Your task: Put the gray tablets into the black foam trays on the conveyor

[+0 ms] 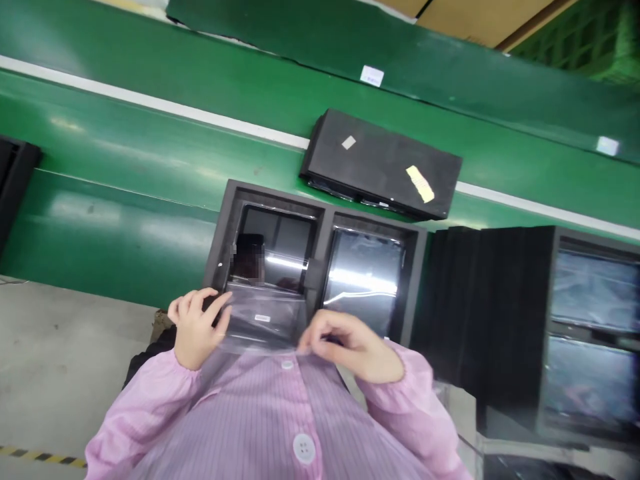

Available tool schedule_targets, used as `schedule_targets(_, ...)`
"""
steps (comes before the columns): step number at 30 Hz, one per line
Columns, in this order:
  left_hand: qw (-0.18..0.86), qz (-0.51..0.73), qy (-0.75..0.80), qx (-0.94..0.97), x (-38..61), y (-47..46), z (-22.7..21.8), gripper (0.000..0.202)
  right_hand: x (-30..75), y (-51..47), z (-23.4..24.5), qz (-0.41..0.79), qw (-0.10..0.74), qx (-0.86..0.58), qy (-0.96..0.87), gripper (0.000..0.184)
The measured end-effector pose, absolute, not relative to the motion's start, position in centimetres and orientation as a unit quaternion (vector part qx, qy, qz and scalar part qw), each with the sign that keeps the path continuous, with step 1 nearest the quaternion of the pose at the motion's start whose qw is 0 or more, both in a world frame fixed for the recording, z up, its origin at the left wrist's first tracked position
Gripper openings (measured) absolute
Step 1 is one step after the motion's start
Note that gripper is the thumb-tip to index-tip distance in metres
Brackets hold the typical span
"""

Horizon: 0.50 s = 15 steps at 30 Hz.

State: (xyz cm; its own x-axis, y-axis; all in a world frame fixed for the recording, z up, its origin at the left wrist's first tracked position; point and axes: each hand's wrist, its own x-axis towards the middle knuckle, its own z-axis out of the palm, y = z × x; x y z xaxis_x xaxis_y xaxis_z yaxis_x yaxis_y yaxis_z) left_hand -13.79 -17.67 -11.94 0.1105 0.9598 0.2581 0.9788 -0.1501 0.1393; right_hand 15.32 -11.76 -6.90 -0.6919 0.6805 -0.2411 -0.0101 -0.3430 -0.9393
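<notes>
A black foam tray (324, 233) with two compartments lies on the bench in front of me. In its left compartment is a glossy dark screen panel (285, 237). Clear plastic film (270, 333), with a small white label showing on or through it, stretches from the panel's near part towards me. My right hand (353, 340) is closed in a pinch on the film's near right edge. At the film's left edge, beside the tray wall, my left hand (197, 327) has its thumb and fingers apart. A second panel (367, 273), shiny as if film-covered, occupies the right compartment.
Behind the tray stands a black foam block (385, 163) bearing a yellow label. Stacked black trays (480, 293) are at the right, with film-covered panels (595, 290) in the end one. Another black tray (15, 180) sits at far left on the green bench (125, 220).
</notes>
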Motion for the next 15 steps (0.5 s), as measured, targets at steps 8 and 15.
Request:
schedule_targets(8, -0.01, -0.141, -0.721, -0.678, -14.1, -16.4, -13.2, 0.026, 1.2, -15.0, -7.6, 0.908, 0.257, -0.199, -0.263, 0.026)
schedule_targets(15, -0.142, -0.145, -0.74, -0.642, -15.3, -15.7, -13.9, 0.028, -1.2, -13.2, -6.2, 0.846, 0.412, -0.218, -0.258, 0.012)
